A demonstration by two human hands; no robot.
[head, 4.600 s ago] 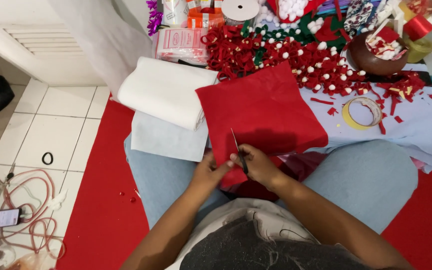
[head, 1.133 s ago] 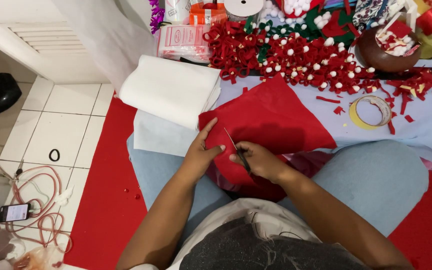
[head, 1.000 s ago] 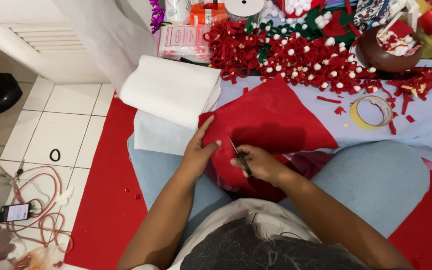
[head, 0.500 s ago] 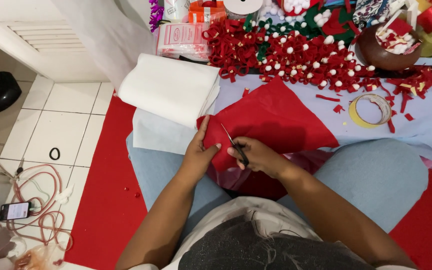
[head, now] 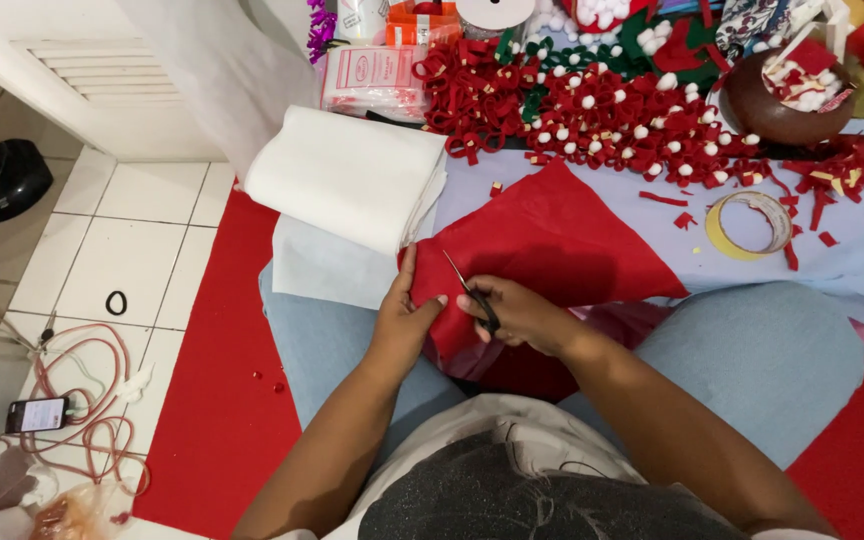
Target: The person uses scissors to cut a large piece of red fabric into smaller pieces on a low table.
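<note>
A single head-worn camera looks steeply down from above the seated person. It frames lap, forearms and the floor close ahead.

the red felt sheet (head: 552, 240) looks matt and fuzzy. the scissors (head: 472, 290) are thin metal. the folded white cloth (head: 352, 175) is soft and matt.

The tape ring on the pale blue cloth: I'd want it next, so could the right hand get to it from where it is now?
Probably yes. The tape ring lies in the open with only felt scraps around it, but the right hand holds scissors over the red felt.
</note>
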